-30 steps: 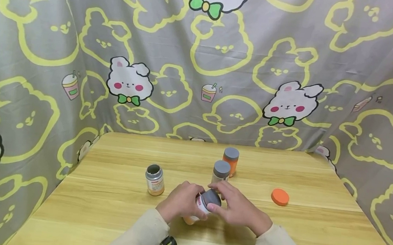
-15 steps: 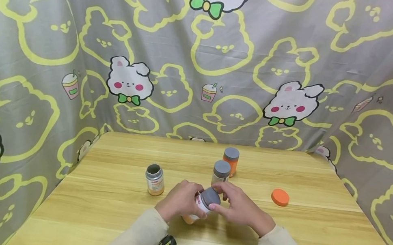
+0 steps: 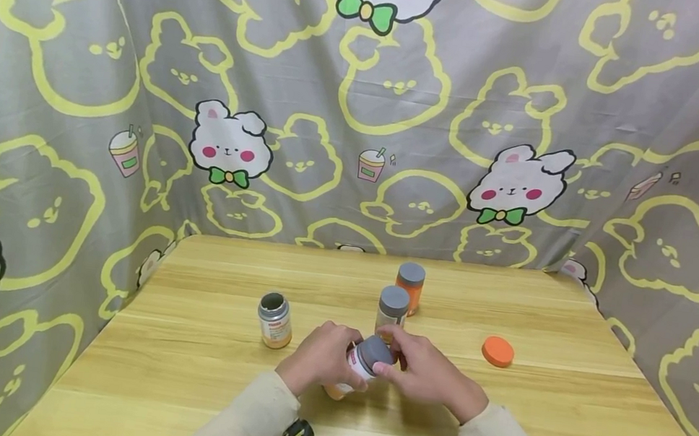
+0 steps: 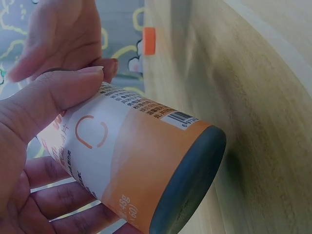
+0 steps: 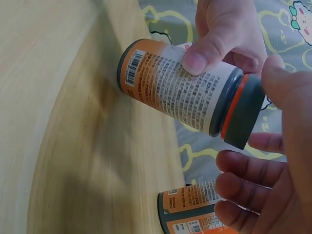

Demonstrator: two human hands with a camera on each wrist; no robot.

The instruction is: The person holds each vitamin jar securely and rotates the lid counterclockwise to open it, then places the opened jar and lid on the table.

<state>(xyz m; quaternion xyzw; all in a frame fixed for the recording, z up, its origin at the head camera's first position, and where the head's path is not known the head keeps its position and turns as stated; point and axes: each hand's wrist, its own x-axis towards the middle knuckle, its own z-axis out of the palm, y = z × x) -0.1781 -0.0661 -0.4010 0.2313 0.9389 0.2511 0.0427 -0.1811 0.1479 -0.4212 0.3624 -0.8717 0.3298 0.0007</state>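
Observation:
In front of me my left hand (image 3: 325, 354) grips a white and orange pill bottle (image 4: 141, 141), its thumb across the label and fingers beneath. The bottle leans, with its grey base toward the table. My right hand (image 3: 431, 375) is at the bottle's grey cap (image 5: 246, 112), thumb on one side and fingers curled round the other. An orange-red ring shows under the cap in the right wrist view. Just behind the hands stands another grey-capped bottle (image 3: 393, 303), partly hidden by the right fingers.
An uncapped bottle (image 3: 275, 325) stands to the left on the wooden table (image 3: 185, 387). Farther back is an orange bottle (image 3: 410, 284) with a grey lid. An orange cap (image 3: 497, 351) lies to the right. Patterned curtain (image 3: 300, 190) surrounds the table.
The right hand's fingers have shifted slightly round the cap, the hand drawing a little to the right. The left hand and bottle stay almost in place.

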